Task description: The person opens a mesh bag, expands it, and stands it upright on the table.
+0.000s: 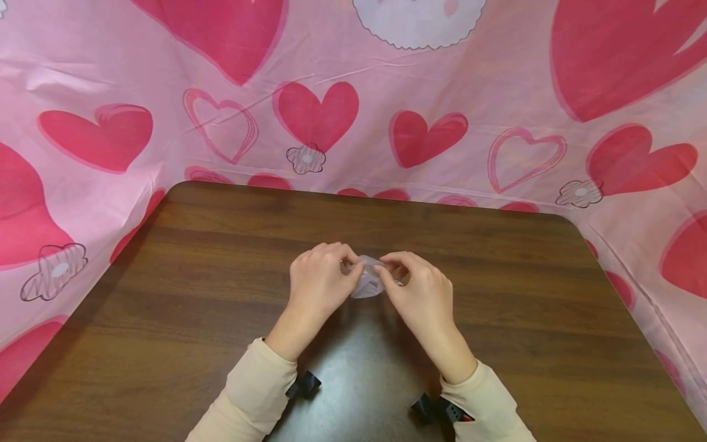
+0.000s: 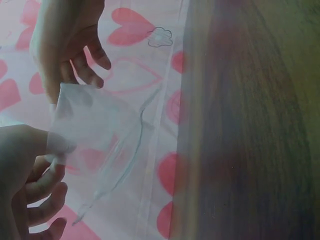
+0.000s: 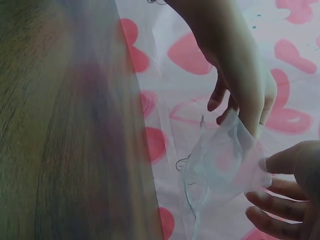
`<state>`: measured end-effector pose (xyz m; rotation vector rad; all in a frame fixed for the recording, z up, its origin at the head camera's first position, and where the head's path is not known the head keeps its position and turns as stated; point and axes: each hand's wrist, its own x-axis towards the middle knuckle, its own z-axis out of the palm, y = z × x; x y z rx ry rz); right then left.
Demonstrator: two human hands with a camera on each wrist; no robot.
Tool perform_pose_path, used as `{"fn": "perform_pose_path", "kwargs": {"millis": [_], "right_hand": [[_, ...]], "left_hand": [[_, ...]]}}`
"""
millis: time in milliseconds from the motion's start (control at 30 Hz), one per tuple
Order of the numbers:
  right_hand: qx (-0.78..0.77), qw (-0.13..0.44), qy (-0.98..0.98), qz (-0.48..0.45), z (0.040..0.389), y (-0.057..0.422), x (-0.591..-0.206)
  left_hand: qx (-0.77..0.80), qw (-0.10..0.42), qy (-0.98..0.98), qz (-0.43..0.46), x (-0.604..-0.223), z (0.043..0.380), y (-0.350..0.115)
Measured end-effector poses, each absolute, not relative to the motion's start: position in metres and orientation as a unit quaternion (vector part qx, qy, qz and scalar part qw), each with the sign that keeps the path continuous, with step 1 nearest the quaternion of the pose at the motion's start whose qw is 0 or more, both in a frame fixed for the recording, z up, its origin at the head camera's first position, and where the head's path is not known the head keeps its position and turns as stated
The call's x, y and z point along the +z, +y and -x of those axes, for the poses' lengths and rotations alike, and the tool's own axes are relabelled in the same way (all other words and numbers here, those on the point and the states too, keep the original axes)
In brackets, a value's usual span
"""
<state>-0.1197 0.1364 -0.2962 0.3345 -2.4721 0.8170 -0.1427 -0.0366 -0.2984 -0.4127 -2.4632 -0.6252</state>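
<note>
Pinching one edge of a small translucent drawstring pouch (image 1: 367, 287), my left hand (image 1: 320, 276) and my right hand (image 1: 424, 288) face each other, with the pouch between them. On each side, thumb and forefinger are brought together upon the thin material. My other fingers are loosely bent, as the wrist views show it. The pouch is held above the worktop (image 1: 221, 294), around its middle, and the fingertips of my two hands stay apart from each other.

Along the pouch's lower side, opposite to the edge which I pinch, runs a thin greyish cord (image 2: 136, 152). One end of this cord hangs loose. Through the sheer material I can see the pink pattern behind; I cannot tell if something lies inside.

Farther back, cream sleeves (image 1: 251, 387) cover my forearms until the wrists, and a black device (image 1: 304, 385) sits near each cuff. Under my arms the worktop is of dark brown wood grain, with rounded far corners and a pale shine at the near part. Around it, at the back and on both sides, hangs a pink cloth (image 1: 375, 80), printed with red hearts, outlined hearts and sketched flowers.
</note>
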Motion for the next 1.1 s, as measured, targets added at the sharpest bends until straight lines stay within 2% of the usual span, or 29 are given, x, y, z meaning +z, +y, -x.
{"fn": "perform_pose_path", "kwargs": {"millis": [233,400,833,1100], "right_hand": [[0.280,0.220,-0.928,-0.113,0.116,0.133,-0.295],[0.270,0.223,-0.932,-0.091,0.119,0.135,-0.296],[0.290,0.264,-0.916,-0.092,0.124,0.143,-0.295],[0.298,0.261,-0.913,-0.099,0.124,0.143,-0.295]], "left_hand": [[-0.257,0.304,-0.910,0.113,-0.299,0.143,-0.038],[-0.264,0.311,-0.907,0.105,-0.299,0.144,-0.039],[-0.258,0.258,-0.921,0.135,-0.301,0.146,-0.039],[-0.245,0.234,-0.928,0.154,-0.301,0.146,-0.037]]}}
